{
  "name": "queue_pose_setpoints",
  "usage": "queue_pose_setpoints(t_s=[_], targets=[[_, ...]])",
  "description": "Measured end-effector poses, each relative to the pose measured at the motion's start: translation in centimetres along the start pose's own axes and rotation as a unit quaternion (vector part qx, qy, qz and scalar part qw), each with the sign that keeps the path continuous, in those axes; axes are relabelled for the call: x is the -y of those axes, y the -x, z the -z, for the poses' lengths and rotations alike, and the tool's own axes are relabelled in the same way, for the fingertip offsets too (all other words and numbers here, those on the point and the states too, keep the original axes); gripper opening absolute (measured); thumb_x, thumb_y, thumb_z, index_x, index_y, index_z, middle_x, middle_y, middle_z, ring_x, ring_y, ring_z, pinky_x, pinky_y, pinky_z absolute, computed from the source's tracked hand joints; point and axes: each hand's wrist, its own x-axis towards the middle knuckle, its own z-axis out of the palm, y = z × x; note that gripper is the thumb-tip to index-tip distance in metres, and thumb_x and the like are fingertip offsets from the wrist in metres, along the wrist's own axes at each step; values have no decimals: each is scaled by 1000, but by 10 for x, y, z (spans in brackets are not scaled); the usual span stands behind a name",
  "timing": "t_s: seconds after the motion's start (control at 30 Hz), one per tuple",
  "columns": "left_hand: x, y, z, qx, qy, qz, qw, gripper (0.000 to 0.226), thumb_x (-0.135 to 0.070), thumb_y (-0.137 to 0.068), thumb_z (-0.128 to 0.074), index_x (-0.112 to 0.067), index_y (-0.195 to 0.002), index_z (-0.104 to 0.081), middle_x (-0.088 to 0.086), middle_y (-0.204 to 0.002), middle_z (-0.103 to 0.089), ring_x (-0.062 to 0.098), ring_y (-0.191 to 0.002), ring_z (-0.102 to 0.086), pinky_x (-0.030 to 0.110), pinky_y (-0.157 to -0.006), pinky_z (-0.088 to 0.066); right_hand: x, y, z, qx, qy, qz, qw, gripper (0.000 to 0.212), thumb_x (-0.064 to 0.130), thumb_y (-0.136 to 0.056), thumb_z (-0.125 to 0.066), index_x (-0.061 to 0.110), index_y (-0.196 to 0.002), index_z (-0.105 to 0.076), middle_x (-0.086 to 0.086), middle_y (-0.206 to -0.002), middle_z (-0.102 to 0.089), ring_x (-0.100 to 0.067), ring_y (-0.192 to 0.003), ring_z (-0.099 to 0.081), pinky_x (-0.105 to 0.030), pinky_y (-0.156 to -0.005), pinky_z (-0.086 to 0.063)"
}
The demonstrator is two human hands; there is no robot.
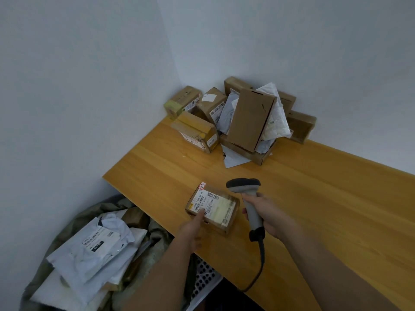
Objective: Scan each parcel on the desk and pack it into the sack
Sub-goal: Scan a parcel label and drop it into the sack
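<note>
1. Head view, parcel: The small cardboard parcel point(212, 207) lies flat near the front left edge of the desk point(314, 209), label side up. It is taped and rigid, and judged light because of its compact form. The tape film may be slick.
2. Head view, left hand: The left hand point(193, 230) rests on the near end of the parcel, one finger pressing the label. Whether the remaining fingers curl around the box edge cannot be determined.
3. Head view, right hand: The right hand point(267, 215) grips the handle of the corded scanner point(247, 198). The scanner head sits just beside the far right corner of the parcel.
4. Grasp point: Take the parcel across its short sides, thumb on top, clear of the barcode.
5. Destination: The sack point(74, 254) stands open below the left edge of the desk and holds soft poly mailers and a box.
6. Remaining stock: A pile of parcels point(238, 117) occupies the far corner of the desk, against the wall.
</note>
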Motion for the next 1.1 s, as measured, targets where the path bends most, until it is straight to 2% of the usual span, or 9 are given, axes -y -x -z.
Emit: queue_pose_setpoints(t_s=[0.2, 0.27, 0.43, 0.5, 0.6, 0.67, 0.8, 0.87, 1.1], targets=[[6, 2, -4, 59, 21, 1, 998, 72, -57, -95, -45, -14, -150, -29, 11, -154, -33, 33, -139, -34, 48, -113, -32, -3, -20, -19, 22, 10, -20, 1000, 17, 27, -101, -53, 12, -109, -55, -11, -86, -61, -19, -72, -58, -29, -67, -50], [6, 1, -3, 83, 33, 4, 996, 66, -53, -97, -46, -18, -150, -28, 10, -154, -35, 32, -139, -35, 48, -111, -30, -6, -20, -24, 29, 19, -25, 999, 13, 26, -101, -53, 14, -103, -55, -9, -85, -61, -18, -73, -58, -28, -67, -50], [0, 2, -1, 85, 58, -47, 994, 63, -35, -98, -55, -38, -150, -19, 5, -150, -38, 33, -134, -38, 56, -107, -29, -9, -12, -36, 34, 42, -25, 998, 18, 29, -101, -53, 14, -110, -54, -5, -90, -64, -15, -74, -61, -24, -60, -47], [-7, 8, 6, 86, 85, -55, 991, 64, -29, -98, -55, -36, -151, -19, 7, -146, -43, 33, -127, -45, 52, -99, -35, -2, -8, -39, 36, 38, -21, 998, 20, 29, -100, -54, 13, -112, -54, -7, -93, -64, -16, -77, -61, -27, -64, -49], [-23, 22, 16, 86, 146, -72, 983, 62, -14, -94, -61, -27, -146, -29, 5, -116, -58, 25, -96, -58, 38, -74, -46, 18, 2, -43, 43, 32, -11, 999, 23, 28, -100, -55, 11, -115, -55, -9, -95, -63, -18, -78, -60, -30, -70, -52], [-36, 29, 23, 79, 172, -87, 978, 64, -6, -89, -64, -20, -143, -33, 8, -110, -60, 25, -93, -61, 35, -66, -48, 36, 11, -47, 46, 14, -2, 999, 22, 27, -99, -56, 10, -113, -55, -10, -95, -63, -18, -76, -60, -29, -68, -53], [-60, 50, 35, 66, 182, -131, 972, 63, 2, -85, -66, -10, -136, -32, 13, -108, -59, 26, -92, -62, 34, -64, -51, 80, 36, -57, 47, -5, 34, 998, 18, 25, -100, -55, 9, -108, -53, -12, -94, -61, -19, -72, -60, -29, -64, -52], [-70, 57, 42, 47, 197, -153, 967, 59, 4, -85, -66, -9, -131, -31, 11, -103, -59, 23, -85, -62, 31, -60, -48, 103, 51, -61, 50, 6, 58, 997, 23, 25, -101, -54, 7, -116, -51, -12, -95, -58, -19, -71, -60, -30, -61, -52], [-92, 67, 73, -12, 239, -205, 949, 62, 5, -82, -70, -13, -127, -30, 10, -114, -55, 16, -81, -59, 28, -63, -46, 160, 109, -74, 97, 101, 142, 980, 29, 27, -101, -52, 4, -120, -52, -13, -88, -59, -23, -78, -59, -35, -69, -50]])
